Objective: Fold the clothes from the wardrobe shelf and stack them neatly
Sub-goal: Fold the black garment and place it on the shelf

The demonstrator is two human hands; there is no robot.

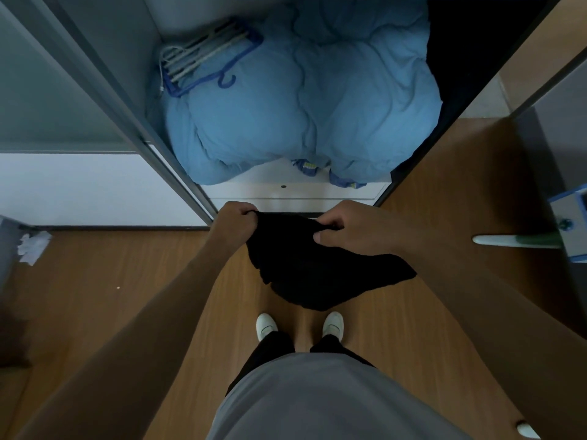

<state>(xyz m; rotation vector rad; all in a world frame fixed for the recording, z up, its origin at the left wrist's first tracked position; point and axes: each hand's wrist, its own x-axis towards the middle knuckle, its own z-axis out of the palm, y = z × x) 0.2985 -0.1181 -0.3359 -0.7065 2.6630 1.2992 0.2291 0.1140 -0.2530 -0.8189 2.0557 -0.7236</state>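
A black garment (313, 274) hangs in the air in front of me, above the wooden floor and my white shoes. My left hand (235, 219) pinches its upper left edge, fingers closed on the cloth. Gripping the upper right edge is my right hand (352, 228), thumb on top of the fabric. The cloth droops in loose folds between and below the hands, with a corner trailing to the right. Straight ahead is the open wardrobe shelf (286, 188), filled by a bulky light blue duvet (301, 100).
Several hangers (206, 58), white and blue, lie on the duvet at the shelf's left. A sliding door frame (127, 100) runs along the left; another wardrobe panel (495, 74) stands at the right. Crumpled white paper (33, 246) lies on the floor at the left. A blue-and-white object (568, 223) juts in from the right.
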